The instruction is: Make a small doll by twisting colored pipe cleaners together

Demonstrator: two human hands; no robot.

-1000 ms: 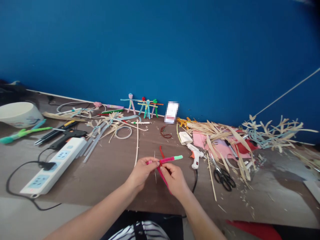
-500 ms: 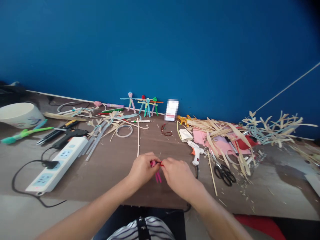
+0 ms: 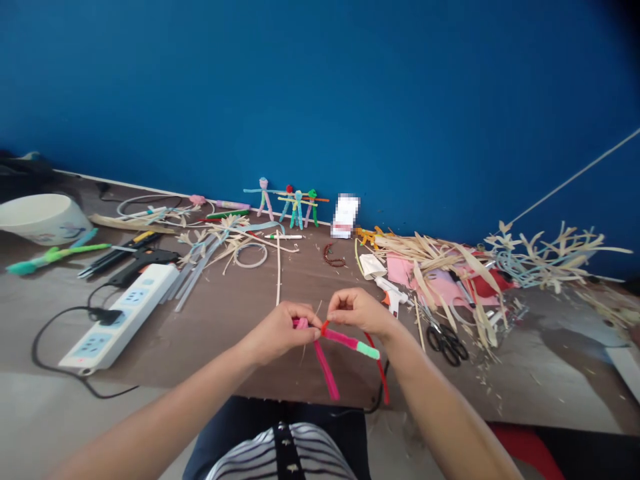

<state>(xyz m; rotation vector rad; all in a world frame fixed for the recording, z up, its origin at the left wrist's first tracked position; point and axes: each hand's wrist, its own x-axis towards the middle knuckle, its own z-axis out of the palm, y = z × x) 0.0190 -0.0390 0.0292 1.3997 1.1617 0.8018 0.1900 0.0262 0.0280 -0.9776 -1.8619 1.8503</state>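
Observation:
My left hand (image 3: 286, 328) pinches a pink pipe-cleaner figure (image 3: 327, 373) near its top, above the table's front part. Two pink limbs stick out from it, and the one pointing right ends in a mint-green tip (image 3: 368, 350). In the fingertips of my right hand (image 3: 356, 310) is a red pipe cleaner (image 3: 384, 383), which crosses the pink one close to my left fingers. Its long free end passes behind my right hand and hangs down to the right. Several finished pipe-cleaner figures (image 3: 297, 210) stand against the blue wall.
A white power strip (image 3: 117, 327), a black glue gun (image 3: 143, 265) and a white bowl (image 3: 43, 220) are on the left. To the right lie a white glue gun (image 3: 393, 297), black-handled scissors (image 3: 447, 343) and dry straw strips (image 3: 425, 257). A brown bead string (image 3: 333, 259) lies ahead.
My right hand has moved up and slightly right, drawing the red pipe cleaner. The pink figure has turned in my left hand, so its limbs and mint-green tip now show.

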